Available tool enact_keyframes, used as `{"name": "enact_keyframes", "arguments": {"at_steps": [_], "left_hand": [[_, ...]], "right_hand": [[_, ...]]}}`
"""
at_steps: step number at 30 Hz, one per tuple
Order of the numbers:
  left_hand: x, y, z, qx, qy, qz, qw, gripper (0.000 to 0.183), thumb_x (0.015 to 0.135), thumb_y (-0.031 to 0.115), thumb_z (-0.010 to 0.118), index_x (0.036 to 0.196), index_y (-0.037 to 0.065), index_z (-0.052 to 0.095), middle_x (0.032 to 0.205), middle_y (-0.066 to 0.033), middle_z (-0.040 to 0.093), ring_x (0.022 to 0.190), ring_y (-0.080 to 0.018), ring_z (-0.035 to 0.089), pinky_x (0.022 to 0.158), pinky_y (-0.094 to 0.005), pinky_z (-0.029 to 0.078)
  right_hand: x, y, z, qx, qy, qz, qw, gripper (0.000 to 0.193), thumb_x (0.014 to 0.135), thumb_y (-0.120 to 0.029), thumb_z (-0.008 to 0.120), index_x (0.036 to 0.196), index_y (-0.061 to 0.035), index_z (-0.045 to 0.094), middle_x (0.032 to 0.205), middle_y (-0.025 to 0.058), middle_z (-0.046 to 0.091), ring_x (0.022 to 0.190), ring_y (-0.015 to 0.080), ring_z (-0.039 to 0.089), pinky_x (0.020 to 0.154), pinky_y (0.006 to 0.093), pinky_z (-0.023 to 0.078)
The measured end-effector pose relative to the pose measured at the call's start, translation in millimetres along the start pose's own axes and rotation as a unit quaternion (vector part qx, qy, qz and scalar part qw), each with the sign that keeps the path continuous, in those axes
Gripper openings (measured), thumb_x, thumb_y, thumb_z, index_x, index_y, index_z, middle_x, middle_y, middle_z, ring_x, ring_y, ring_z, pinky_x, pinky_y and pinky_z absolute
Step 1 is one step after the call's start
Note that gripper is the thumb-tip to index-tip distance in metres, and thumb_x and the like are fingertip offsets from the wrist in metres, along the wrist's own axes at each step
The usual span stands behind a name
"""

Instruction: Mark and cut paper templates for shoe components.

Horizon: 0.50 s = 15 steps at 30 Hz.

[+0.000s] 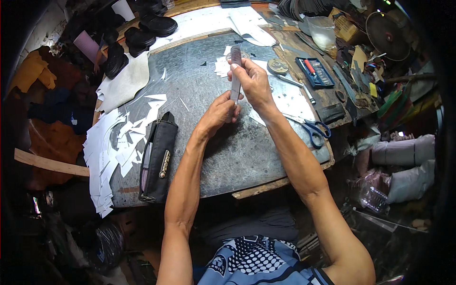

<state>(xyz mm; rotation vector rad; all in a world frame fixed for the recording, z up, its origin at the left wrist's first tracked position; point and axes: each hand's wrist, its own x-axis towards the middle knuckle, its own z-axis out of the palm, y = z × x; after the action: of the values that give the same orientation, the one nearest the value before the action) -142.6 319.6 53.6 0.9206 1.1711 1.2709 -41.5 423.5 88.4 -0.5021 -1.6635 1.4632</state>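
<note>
My two hands meet over the far middle of the grey worktop [185,90]. My right hand [251,80] is closed, with its thumb pressed on a narrow flat grey bar [235,71] that is darker at its upper end. Below it, my left hand [221,114] closes round the bar's lower end. The bar points up and away from me; its exact kind does not show. Under and beside the right hand lie white paper pieces [294,102] and a round tin-like disc [278,66]. Blue-handled scissors [314,132] rest by the right forearm.
Paper scraps [109,147] pile up at the left edge, next to a black zipped pouch [159,156]. To the right sit a blue tray [314,72] with a red-handled tool, and a clear bag [321,34]. Black shoes [156,23] stand at the far left.
</note>
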Motion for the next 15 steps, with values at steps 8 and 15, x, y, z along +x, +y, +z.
{"name": "enact_keyframes", "arguments": {"at_steps": [8,15], "left_hand": [[-7.9,9.2,-0.6,0.000,-0.010,-0.044,0.999,0.026,0.093,0.013,0.042,0.115,0.006,0.055,0.074,0.0014,0.052,0.064,-0.0078,0.049,0.060,-0.0221,0.043],[-20.3,17.2,-8.7,0.060,-0.050,-0.062,0.995,0.026,0.091,0.015,0.045,0.114,0.006,0.054,0.073,0.0016,0.053,0.064,-0.0083,0.050,0.060,-0.0221,0.043]], "right_hand": [[5.9,-6.0,-12.8,0.047,0.012,0.037,0.998,0.019,0.091,-0.017,0.064,0.082,0.0004,0.067,0.071,-0.0018,0.059,0.065,0.0042,0.047,0.057,0.0212,0.038],[7.9,-10.0,-37.2,0.024,-0.042,0.064,0.997,0.017,0.084,-0.018,0.070,0.078,-0.0025,0.067,0.069,-0.0016,0.058,0.065,0.0058,0.048,0.059,0.0216,0.037]]}}
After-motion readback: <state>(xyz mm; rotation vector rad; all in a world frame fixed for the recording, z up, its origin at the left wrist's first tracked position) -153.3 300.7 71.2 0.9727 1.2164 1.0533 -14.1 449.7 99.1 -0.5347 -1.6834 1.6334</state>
